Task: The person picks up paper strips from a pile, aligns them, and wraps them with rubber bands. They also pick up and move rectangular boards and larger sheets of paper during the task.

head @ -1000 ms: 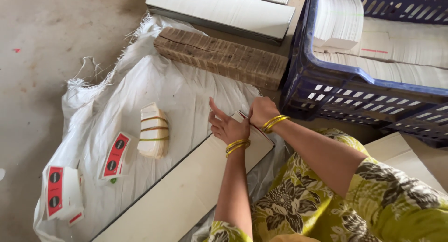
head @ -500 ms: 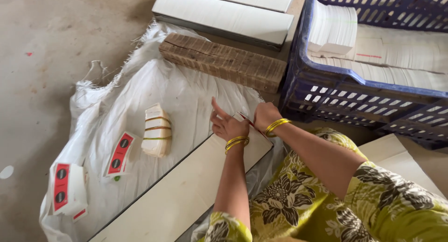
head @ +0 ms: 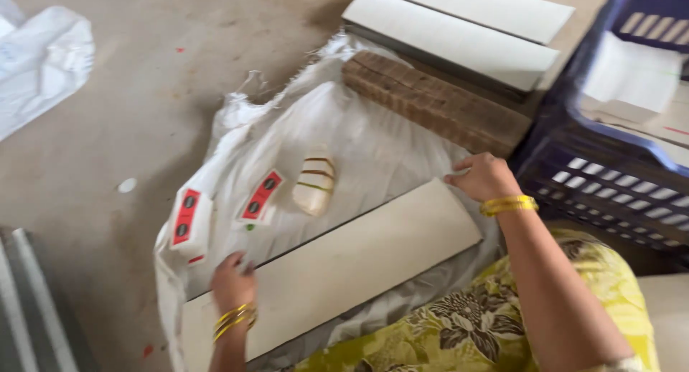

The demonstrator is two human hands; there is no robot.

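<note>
Far left on the floor [head: 108, 114]: a crumpled white bag [head: 43, 63], well apart from the work. Further in, spread over a white sack [head: 373, 157]: two red-and-black label packs [head: 188, 215] [head: 262, 195] side by side, then a small banded bundle [head: 314, 185] just beyond them, untouched. Below these, left hand [head: 233, 280] at the near-left end of a long pale sheet stack [head: 337, 268], fingers curled over its upper edge, apparently gripping; exact pinch hard to tell through blur. Stack lying flat and slanted across the sack, between both hands. At its far-right corner, right hand [head: 484, 177], fingers bent and pressed on the corner. Judged from this: stack squared and held at both ends, neither banded nor labelled yet. Beyond, brown cardboard pile [head: 430, 103], two more pale stacks [head: 459, 38], and a blue crate [head: 603, 164] with paper at far right.
</note>
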